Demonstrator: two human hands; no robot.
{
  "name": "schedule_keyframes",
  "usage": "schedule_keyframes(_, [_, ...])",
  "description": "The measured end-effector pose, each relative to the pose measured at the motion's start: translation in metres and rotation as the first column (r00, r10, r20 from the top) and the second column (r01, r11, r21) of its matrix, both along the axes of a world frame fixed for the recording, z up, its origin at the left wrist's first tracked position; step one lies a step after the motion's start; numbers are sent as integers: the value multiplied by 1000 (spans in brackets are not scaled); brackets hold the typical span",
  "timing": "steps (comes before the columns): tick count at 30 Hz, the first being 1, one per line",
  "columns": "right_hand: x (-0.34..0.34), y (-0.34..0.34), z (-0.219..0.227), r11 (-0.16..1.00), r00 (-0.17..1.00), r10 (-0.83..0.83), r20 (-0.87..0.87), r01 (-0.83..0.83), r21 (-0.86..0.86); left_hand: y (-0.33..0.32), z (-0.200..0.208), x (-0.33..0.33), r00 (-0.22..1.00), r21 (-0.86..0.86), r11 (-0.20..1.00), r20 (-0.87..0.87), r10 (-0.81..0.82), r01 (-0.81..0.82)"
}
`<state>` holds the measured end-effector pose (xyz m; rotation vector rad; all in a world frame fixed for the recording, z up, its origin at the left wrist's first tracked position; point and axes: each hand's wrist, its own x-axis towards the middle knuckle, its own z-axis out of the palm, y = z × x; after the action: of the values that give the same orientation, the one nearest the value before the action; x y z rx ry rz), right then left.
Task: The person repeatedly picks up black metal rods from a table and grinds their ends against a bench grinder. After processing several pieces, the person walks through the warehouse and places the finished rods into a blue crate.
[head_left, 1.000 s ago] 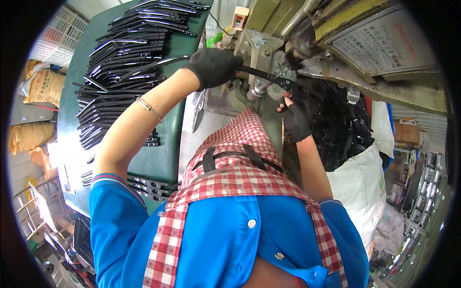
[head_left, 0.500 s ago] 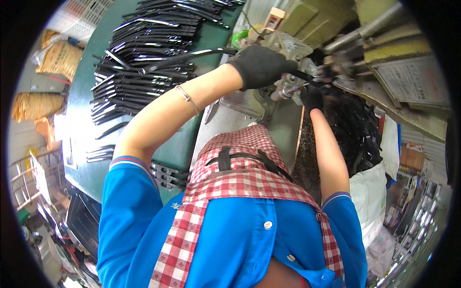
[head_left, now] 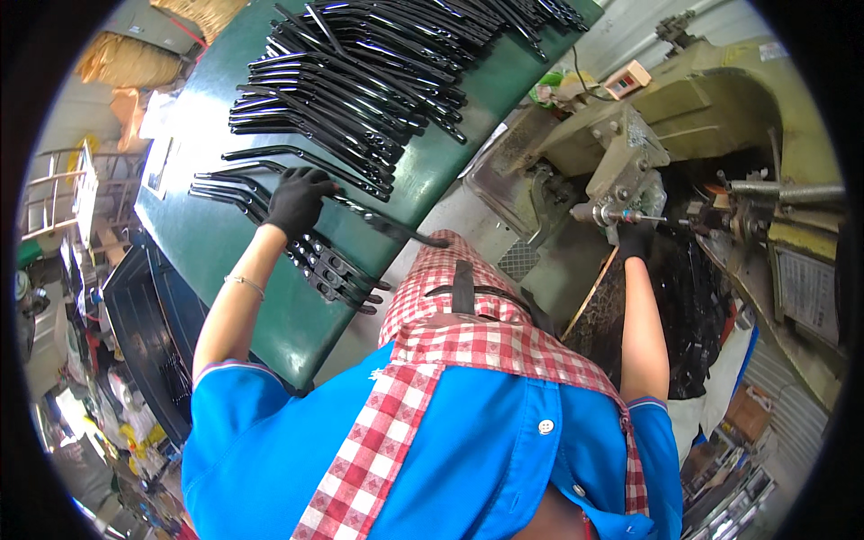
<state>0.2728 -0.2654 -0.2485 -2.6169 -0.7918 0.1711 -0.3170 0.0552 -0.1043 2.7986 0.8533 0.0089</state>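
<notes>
My left hand (head_left: 299, 203), in a black glove, is over the green table. Its fingers are closed on a bent black bar (head_left: 382, 223), which is blurred and reaches right past the table edge. Beside that hand lie a few bent black bars (head_left: 225, 191) and a stack of short black pieces with holes (head_left: 328, 270). My right hand (head_left: 636, 241), gloved too, is just below the machine's metal fixture (head_left: 621, 212). A thin rod points right from that fixture. The right hand's fingers are too dark to make out.
Many bent black bars (head_left: 333, 99) lie in rows across the green table (head_left: 279, 335). A greenish machine (head_left: 711, 112) stands at the right, with a red-buttoned switch box (head_left: 627, 81) behind. Black scraps (head_left: 688, 315) fill a white sack below. A dark bin (head_left: 144, 310) stands at the left.
My left hand has moved from the machine leftward to the table, with a black bar in it. My right hand stays near the fixture. The view has shifted, showing more of the machine.
</notes>
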Motion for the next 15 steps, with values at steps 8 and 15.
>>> schedule_keyframes(8, [-89,24,173,474,480,454,-751,584,659,-17,-46,-47,826,-9,839,168,537,-544])
schedule_keyframes(15, [-131,48,217,635,602,362,-711,399,661,17,-39,1,980,28,990,-136,144,-142])
